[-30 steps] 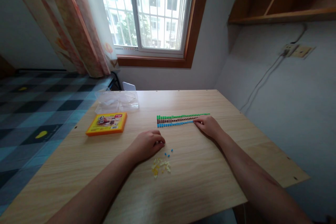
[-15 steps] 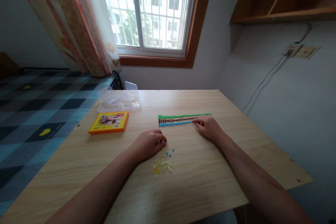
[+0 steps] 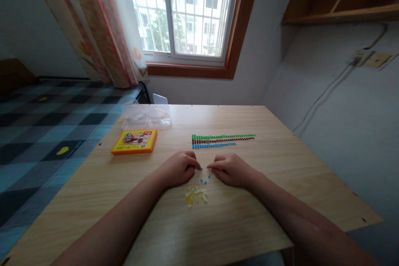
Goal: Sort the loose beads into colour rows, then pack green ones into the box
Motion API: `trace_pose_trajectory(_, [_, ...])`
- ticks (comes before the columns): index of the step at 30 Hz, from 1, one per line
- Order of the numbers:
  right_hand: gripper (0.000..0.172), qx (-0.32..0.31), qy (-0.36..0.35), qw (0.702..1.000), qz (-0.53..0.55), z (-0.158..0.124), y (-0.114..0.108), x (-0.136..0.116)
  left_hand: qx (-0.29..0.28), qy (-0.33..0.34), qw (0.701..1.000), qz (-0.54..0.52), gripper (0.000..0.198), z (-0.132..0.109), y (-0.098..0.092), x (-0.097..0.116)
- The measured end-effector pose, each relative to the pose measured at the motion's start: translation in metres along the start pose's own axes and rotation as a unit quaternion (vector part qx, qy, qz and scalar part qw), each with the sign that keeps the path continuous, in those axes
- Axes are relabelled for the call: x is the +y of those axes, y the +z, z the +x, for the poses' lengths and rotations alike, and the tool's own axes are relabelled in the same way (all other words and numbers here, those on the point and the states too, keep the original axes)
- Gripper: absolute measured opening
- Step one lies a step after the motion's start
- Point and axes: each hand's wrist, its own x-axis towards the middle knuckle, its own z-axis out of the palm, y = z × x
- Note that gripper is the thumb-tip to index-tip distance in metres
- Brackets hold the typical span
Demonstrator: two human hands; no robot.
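Observation:
My left hand (image 3: 183,169) rests on the table with curled fingers, its fingertips against a small blue block (image 3: 201,169). Facing it, my right hand (image 3: 230,168) lies with its fingers pointing left and slightly parted; nothing shows between them. Several loose blue blocks (image 3: 205,182) lie just in front of the hands. Closer to me is a scatter of pale and bright yellow pieces (image 3: 190,196). Beyond the hands, small blocks stand in three lines: a green row (image 3: 222,136), a brown row (image 3: 218,141) and a shorter blue row (image 3: 215,146).
An orange-yellow box (image 3: 134,142) sits on the wooden table (image 3: 249,224) at the left. Behind it stands a clear plastic case (image 3: 146,117) with its lid raised. A bed (image 3: 62,133) adjoins on the left; a cable (image 3: 324,91) runs down the right wall.
My right hand has left the right end of the blue row and come back toward my left hand. A blue block now shows at my left fingertips. The view has shifted slightly.

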Motion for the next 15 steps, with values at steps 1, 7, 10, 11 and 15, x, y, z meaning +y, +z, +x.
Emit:
trace_pose_trajectory(1, [0.024,-0.003,-0.002,1.000,-0.003,0.0004,0.0003,-0.0008,-0.003,0.001,1.000,0.000,0.038,-0.0001,0.0000,0.0006])
trace_pose_trajectory(7, [0.025,-0.011,-0.013,1.000,-0.016,0.0015,0.0000,-0.0045,-0.017,0.004,1.000,0.017,0.040,0.0001,-0.0017,0.0052])
trace_pose_trajectory(10, [0.025,-0.010,-0.015,1.000,-0.020,0.0014,0.0014,-0.0045,-0.018,0.002,1.000,0.015,0.041,0.0004,-0.0020,0.0063])
trace_pose_trajectory(11, [0.025,-0.009,-0.015,1.000,-0.020,0.0014,0.0020,-0.0042,-0.017,0.001,1.000,0.014,0.041,0.0004,-0.0020,0.0064])
trace_pose_trajectory(15, [0.025,-0.008,-0.017,1.000,-0.023,0.0018,0.0035,-0.0032,-0.011,0.002,1.000,0.010,0.040,0.0002,-0.0013,0.0058])
